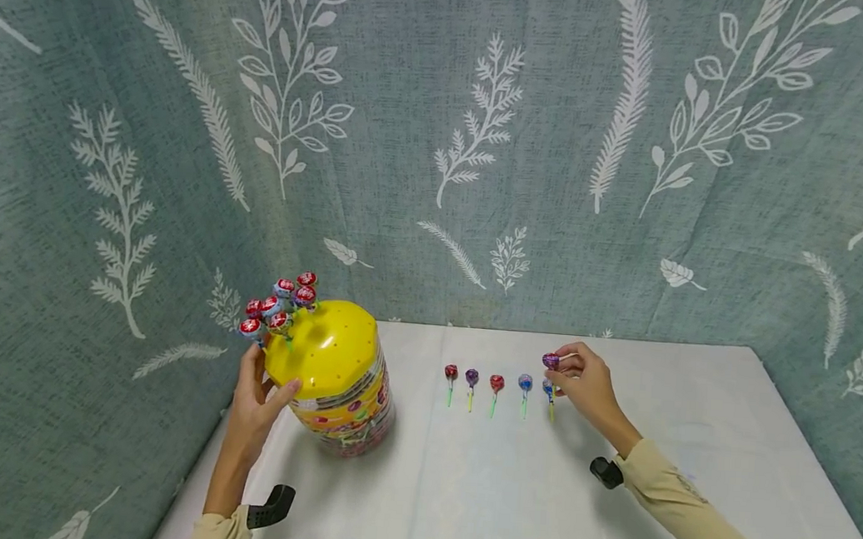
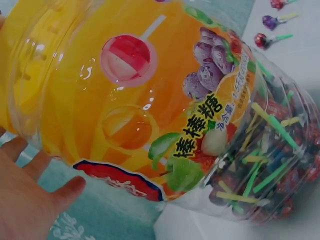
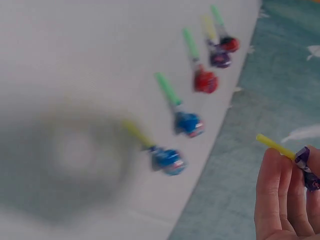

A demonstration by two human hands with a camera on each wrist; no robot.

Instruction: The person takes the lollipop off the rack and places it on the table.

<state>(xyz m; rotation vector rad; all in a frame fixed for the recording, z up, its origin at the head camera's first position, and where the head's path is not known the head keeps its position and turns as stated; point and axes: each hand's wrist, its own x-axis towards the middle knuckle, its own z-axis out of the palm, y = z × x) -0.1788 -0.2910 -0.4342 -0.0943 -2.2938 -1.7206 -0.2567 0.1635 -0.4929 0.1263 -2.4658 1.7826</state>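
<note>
A clear plastic lollipop jar (image 1: 349,414) with a yellow lid (image 1: 332,346) leans on the table at the left. Several wrapped lollipops (image 1: 271,306) stick up from the lid's left side. My left hand (image 1: 253,399) grips the jar near the lid, its thumb at the front. In the left wrist view, loose lollipops (image 2: 260,165) fill the jar's lower part. Over the right end of a lollipop row, my right hand (image 1: 581,384) pinches a purple-wrapped lollipop (image 3: 307,175) with a yellow stick. Just below it lies a blue lollipop (image 3: 169,161).
The rest of the row holds a red lollipop (image 1: 451,373), a purple lollipop (image 1: 472,378), another red lollipop (image 1: 497,383) and another blue lollipop (image 1: 524,383). They lie on a white-covered table (image 1: 461,489). A green leaf-patterned cloth (image 1: 408,176) hangs behind and at the sides.
</note>
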